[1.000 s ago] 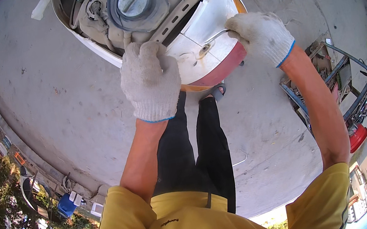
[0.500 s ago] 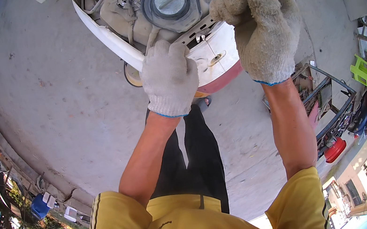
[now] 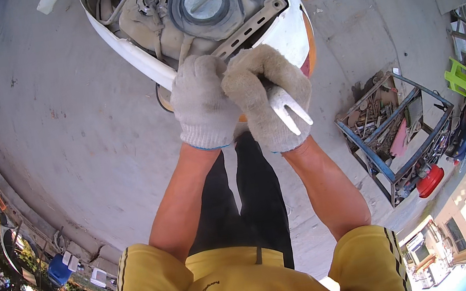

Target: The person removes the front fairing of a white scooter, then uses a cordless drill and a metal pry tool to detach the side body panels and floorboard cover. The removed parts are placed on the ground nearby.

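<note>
Right hand [image 3: 267,101], gloved: fingers curled tight around an open-end wrench [image 3: 287,107], forked end pointing down toward the person. Left hand [image 3: 201,103], gloved: fingers bent, whether gripping anything cannot be told. Both touch, just below the perforated metal bracket [image 3: 248,26] crossing the open white scooter body [image 3: 288,32]. Concrete floor [image 3: 63,140] beneath.

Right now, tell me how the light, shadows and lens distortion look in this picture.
Head view: hard sunlight lies across the concrete floor; both gloved hands, left hand and right hand, are brightly lit and sharp, as is the open-end wrench. The fisheye bends the metal tool crate and the floor toward the black rim. Under the white vehicle body there is deep shadow.
</note>
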`<state>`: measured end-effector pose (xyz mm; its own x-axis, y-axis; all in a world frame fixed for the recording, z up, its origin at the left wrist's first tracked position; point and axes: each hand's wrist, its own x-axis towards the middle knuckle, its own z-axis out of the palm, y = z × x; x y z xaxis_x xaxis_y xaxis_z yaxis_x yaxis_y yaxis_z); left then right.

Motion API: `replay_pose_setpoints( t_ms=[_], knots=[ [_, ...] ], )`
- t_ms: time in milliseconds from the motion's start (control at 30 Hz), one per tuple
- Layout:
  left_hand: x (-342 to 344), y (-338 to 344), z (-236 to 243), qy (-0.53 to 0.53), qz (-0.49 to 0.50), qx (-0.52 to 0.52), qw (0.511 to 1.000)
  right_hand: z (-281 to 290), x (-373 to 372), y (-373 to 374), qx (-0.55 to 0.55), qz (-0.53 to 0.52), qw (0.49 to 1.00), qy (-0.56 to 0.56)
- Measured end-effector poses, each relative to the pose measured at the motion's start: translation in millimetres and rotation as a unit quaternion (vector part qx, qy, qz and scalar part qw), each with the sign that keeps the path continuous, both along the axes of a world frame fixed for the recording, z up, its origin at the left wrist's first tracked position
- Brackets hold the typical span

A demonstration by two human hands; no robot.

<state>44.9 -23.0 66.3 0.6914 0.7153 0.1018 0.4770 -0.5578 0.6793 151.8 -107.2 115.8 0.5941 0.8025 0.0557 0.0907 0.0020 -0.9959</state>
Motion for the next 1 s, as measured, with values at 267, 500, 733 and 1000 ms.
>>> replay_pose_setpoints(
  t_ms=[267, 500, 733, 1000],
  knots=[
    [-49, 3, -74, -0.143, 0.045, -0.337, 0.930, -4, -17, 37, -0.023, -0.021, 0.986, -0.165],
    [-62, 11, -74, 0.036, 0.003, -0.192, 0.981, -2, -11, 90, -0.219, -0.077, 0.967, -0.108],
    [-62, 20, -76, 0.057, 0.001, -0.156, 0.986, -25, -2, 90, -0.248, -0.080, 0.958, -0.119],
    [-75, 25, -78, 0.076, -0.002, -0.172, 0.982, -14, -5, 99, -0.312, -0.060, 0.944, -0.088]
  ],
)
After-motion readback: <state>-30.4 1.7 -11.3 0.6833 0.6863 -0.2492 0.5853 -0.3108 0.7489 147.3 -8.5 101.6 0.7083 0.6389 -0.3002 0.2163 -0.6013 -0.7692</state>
